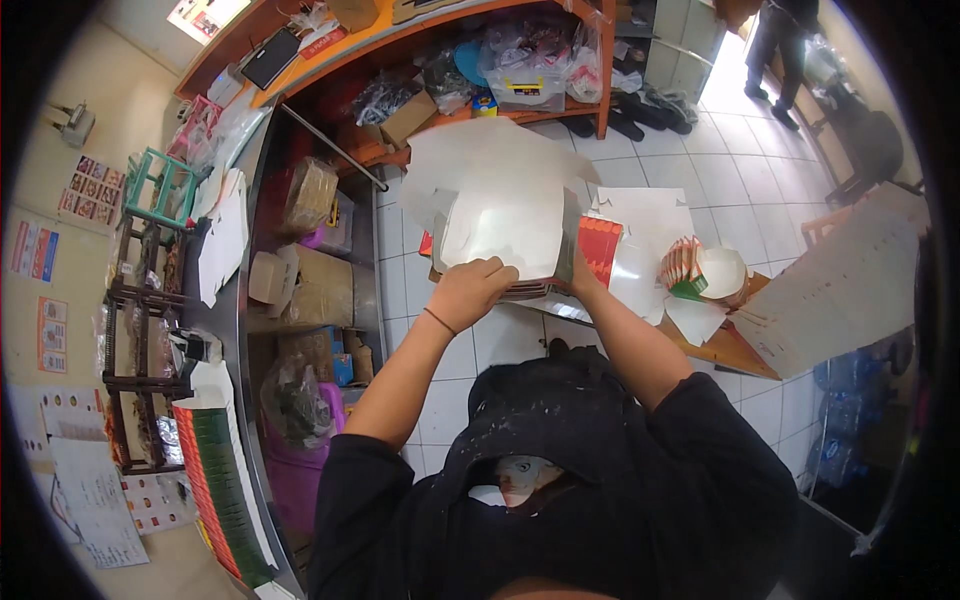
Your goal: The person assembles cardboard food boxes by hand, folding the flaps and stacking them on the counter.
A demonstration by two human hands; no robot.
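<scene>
In front of me is a thick stack of cardboard box blanks (510, 220), white on top, with fold-up sides and wide flaps spreading at the far end. Red and dark green printing shows along its edges. My left hand (475, 293) is closed over the stack's near left edge, knuckles up. At the near right corner my right hand (584, 278) grips the side; most of its fingers are hidden behind the cardboard. Just right of that hand lie a red printed carton piece (600, 248) and a flat white sheet (650, 207). Farther right sits a nest of folded red-and-green food cartons (684, 266).
A steel counter (235, 300) runs along my left, bearing a long row of nested red-and-green cartons (228, 490). An orange shelf (598, 70) with bags and bins stands ahead. At right, a large white board (830, 280) leans near water bottles (845, 430). Another person (780, 50) stands far right.
</scene>
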